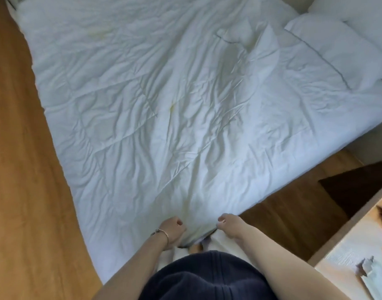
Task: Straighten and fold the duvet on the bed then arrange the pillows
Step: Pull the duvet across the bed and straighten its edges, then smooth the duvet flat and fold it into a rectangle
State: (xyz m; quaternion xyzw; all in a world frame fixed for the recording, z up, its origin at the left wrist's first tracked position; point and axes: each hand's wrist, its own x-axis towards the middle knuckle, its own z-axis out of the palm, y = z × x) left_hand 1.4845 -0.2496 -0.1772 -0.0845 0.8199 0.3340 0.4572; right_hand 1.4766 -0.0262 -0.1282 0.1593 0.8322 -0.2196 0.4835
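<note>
A white, wrinkled duvet (155,109) lies spread over the whole bed, with faint yellowish marks near its middle. Both hands grip its near corner at the bottom centre. My left hand (172,231), with a bracelet on the wrist, is closed on the duvet edge. My right hand (230,225) is closed on the edge just to the right. Two white pillows lie at the top right: one with a grey piped seam (337,50), and another (363,16) behind it in the corner. A folded-over flap of the duvet (246,37) sits near the pillows.
Wooden floor (19,169) runs along the bed's left side and in a strip (294,198) on the right. A light wooden table (346,263) with crumpled paper stands at the bottom right, close to my right arm. A dark mat (359,187) lies beside it.
</note>
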